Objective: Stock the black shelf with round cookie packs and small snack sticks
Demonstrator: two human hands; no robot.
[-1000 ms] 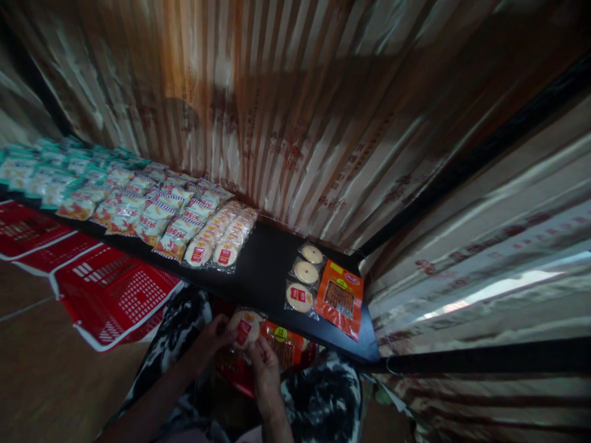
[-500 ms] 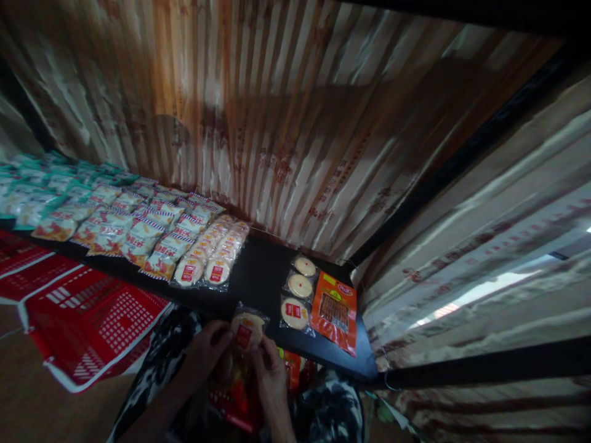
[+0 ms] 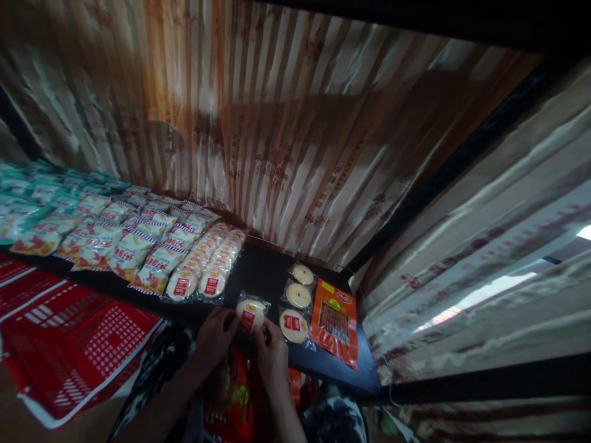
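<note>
Head view: closest in, the person's bare left hand (image 3: 218,331) and bare right hand (image 3: 272,346) pinch opposite edges of a round, pale, clear-wrapped cracker with a red label (image 3: 250,314), at the near edge of a black shelf (image 3: 261,267). Just right lie three round wrapped crackers (image 3: 298,295) beside a flat orange packet (image 3: 334,321); farthest rises brown-and-white striped sheeting (image 3: 277,123).

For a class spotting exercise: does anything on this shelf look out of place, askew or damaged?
Slightly: the two rear round packets beside the orange pouch show only a red dot, unlike the labelled front packet; perhaps flipped. No spill shows.
</note>
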